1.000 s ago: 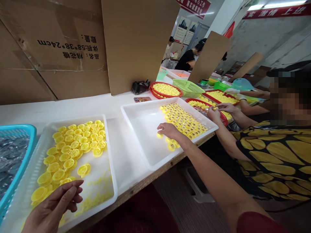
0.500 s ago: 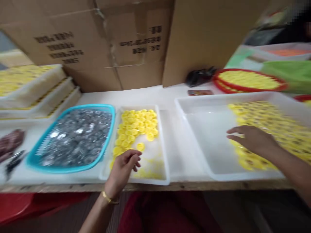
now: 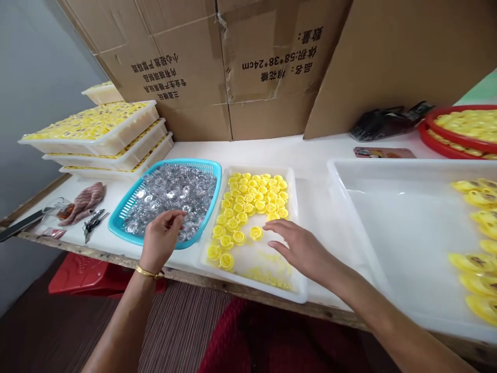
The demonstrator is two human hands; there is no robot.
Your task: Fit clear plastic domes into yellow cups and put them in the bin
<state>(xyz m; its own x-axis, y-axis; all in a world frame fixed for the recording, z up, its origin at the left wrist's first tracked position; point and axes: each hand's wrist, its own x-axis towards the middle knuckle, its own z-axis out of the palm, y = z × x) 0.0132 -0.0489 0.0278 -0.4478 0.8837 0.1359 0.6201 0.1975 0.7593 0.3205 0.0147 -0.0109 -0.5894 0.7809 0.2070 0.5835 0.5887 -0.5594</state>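
My left hand (image 3: 163, 235) is over the turquoise basket (image 3: 116, 220), which holds many clear plastic pieces (image 3: 171, 194). Its thumb and fingers are pinched together; whether a piece is between them is too small to tell. My right hand (image 3: 297, 246) reaches over the right side of a white tray (image 3: 301, 290) with yellow round plastic pieces (image 3: 252, 194). Thumb and fingers are apart, with nothing between them. Just left of those fingertips lies a single yellow piece (image 3: 256, 233), separate from the cluster behind it.
On the right, a large white bin (image 3: 407, 233) holds yellow pieces along its far side. Filled trays (image 3: 97, 124) are stacked at the back left. Keys (image 3: 94, 224), a phone (image 3: 384, 153), a black bag (image 3: 388, 124) and red baskets (image 3: 435, 137) lie around. Cardboard (image 3: 202, 67) stands behind.
My right hand has moved left from the large bin to the yellow pieces' tray. My left hand has gone from that tray to the turquoise basket. The view has turned left.
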